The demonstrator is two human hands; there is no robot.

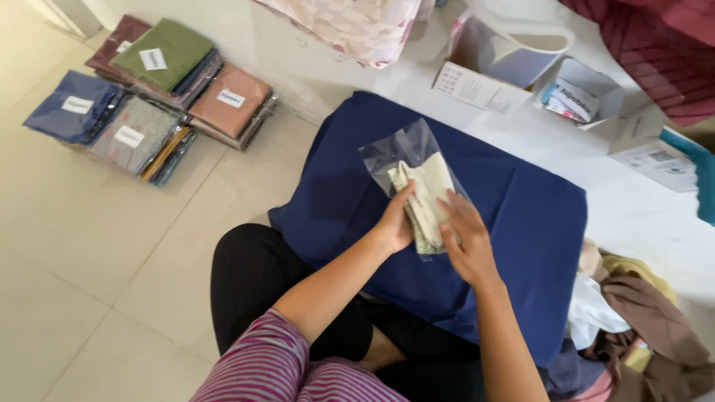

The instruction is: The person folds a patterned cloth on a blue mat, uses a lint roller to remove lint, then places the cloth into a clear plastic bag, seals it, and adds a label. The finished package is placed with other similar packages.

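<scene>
Left hand [395,223] gripping folded cream cloth [426,195], seemingly half inside clear plastic bag [398,152], right hand [465,238] pressing flat, over navy fabric [514,216]

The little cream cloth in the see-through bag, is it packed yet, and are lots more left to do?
Done: folded cloths in clear labelled packets are stacked on the floor. In hand: the left hand and right hand hold the cream folded cloth partly inside the clear plastic bag on the navy blue cloth. Left: a pile of loose cloths lies unpacked.
</scene>
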